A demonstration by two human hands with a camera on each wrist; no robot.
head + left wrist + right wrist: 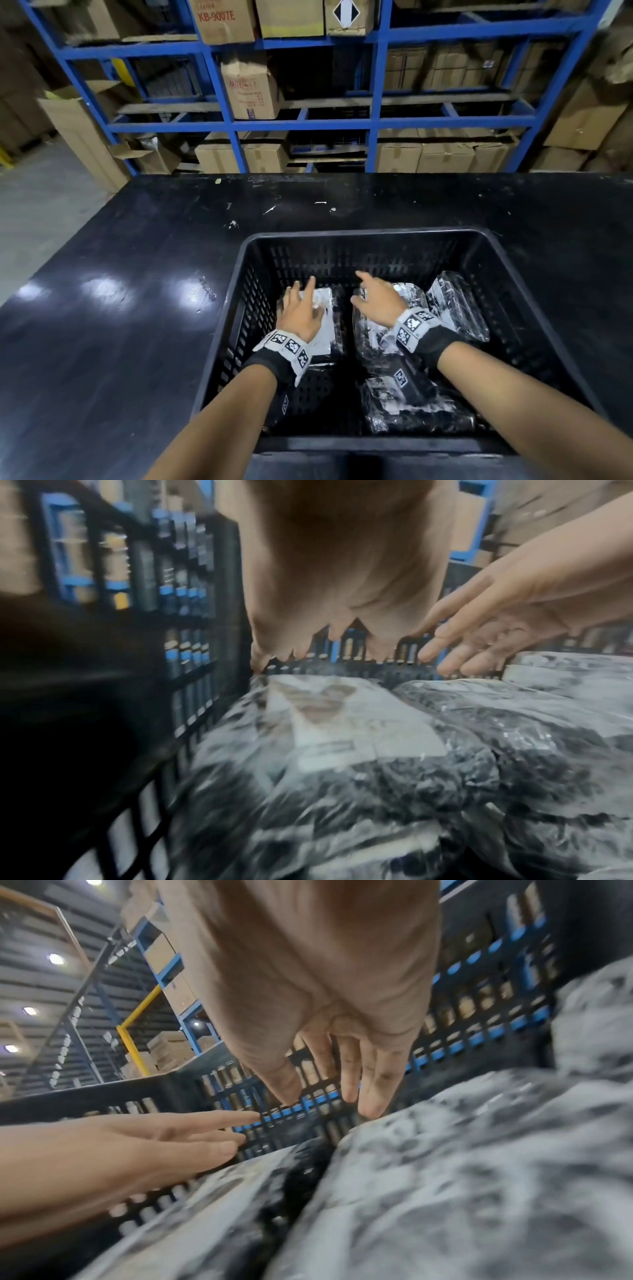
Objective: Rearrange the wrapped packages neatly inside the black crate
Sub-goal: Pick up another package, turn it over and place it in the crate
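Head view shows the left hand [301,313] spread flat over a white-labelled, clear-wrapped dark package [323,322] by the left wall of the slotted black plastic crate [359,236], probably squaring it there. The right hand [378,303], fingers spread, hovers over the crinkly clear-wrapped package [373,342] beside it; contact is unclear, and wrist views are blurred.

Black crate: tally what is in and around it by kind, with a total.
Wrapped packages in view: 4 (under left hand, under right hand, tilted at the right wall, nearest)
Hands: 2, left, right
Crate: 1
Total: 7
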